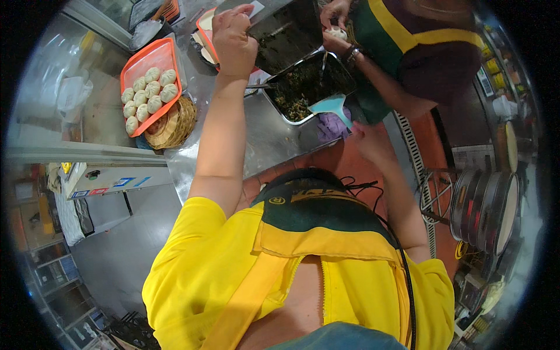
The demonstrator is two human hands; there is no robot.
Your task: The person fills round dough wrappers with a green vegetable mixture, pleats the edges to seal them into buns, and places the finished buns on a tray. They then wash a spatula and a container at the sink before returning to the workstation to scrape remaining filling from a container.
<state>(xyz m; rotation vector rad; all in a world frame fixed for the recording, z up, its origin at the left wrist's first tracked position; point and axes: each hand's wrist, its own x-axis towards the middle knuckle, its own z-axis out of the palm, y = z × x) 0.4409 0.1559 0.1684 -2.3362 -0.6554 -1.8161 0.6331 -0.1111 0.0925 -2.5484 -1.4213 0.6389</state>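
My left hand (235, 41) is closed at the left edge of a metal tray (286, 33), which is tilted up and smeared with dark green filling. Below it, a deep metal pan (284, 117) holds more chopped green filling; a utensil handle stands up in it. My right hand (365, 139), blurred, grips the handle of a light blue scraper (329, 105), whose blade lies over the pan's near right rim. A purple cloth (333, 127) is beside the pan, under the scraper.
Several pleated buns sit on an orange tray (127, 74), partly over a woven basket (175, 127), on the steel table (267, 144). At upper right, a co-worker's hands (334, 26) hold a bun (336, 33) near the pan. Round stacked trays (481, 210) stand at right.
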